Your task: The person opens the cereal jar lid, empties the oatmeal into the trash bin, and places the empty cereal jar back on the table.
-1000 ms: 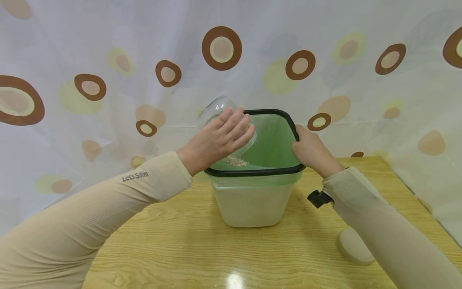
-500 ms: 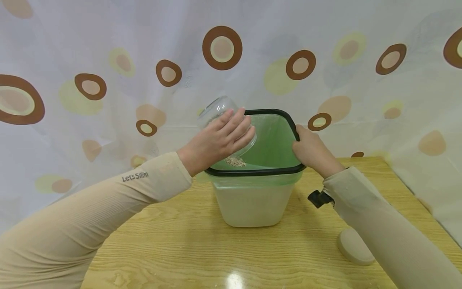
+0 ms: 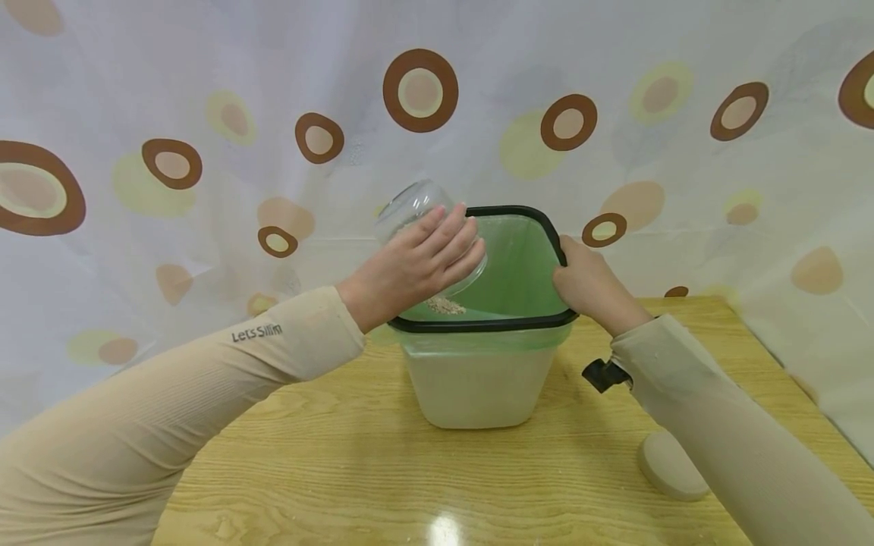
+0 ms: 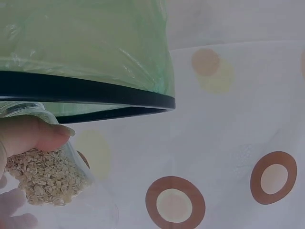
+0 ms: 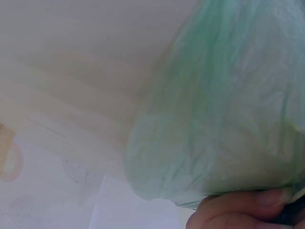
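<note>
My left hand (image 3: 416, 262) grips a clear jar (image 3: 415, 206), tilted with its mouth down toward the inside of a trash can (image 3: 481, 387). Rolled oats (image 4: 47, 179) lie inside the jar in the left wrist view, behind the thumb. A small patch of oats (image 3: 445, 305) shows below the jar's mouth, within the can's opening. A green plastic bag (image 3: 512, 265) lines the pale can, held under a black rim (image 3: 485, 327). On the can's right side, my right hand (image 3: 590, 284) grips that rim, its fingers against the bag in the right wrist view.
The can stands on a wooden table (image 3: 328, 470). A round beige lid-like disc (image 3: 672, 466) lies at the right, partly behind the right forearm. A white sheet (image 3: 478, 167) with brown and yellow circles hangs close behind the can and along the right side.
My left hand and the jar have shifted very slightly right. The patch of oats below the mouth looks a little smaller. The right hand and the can stay in place.
</note>
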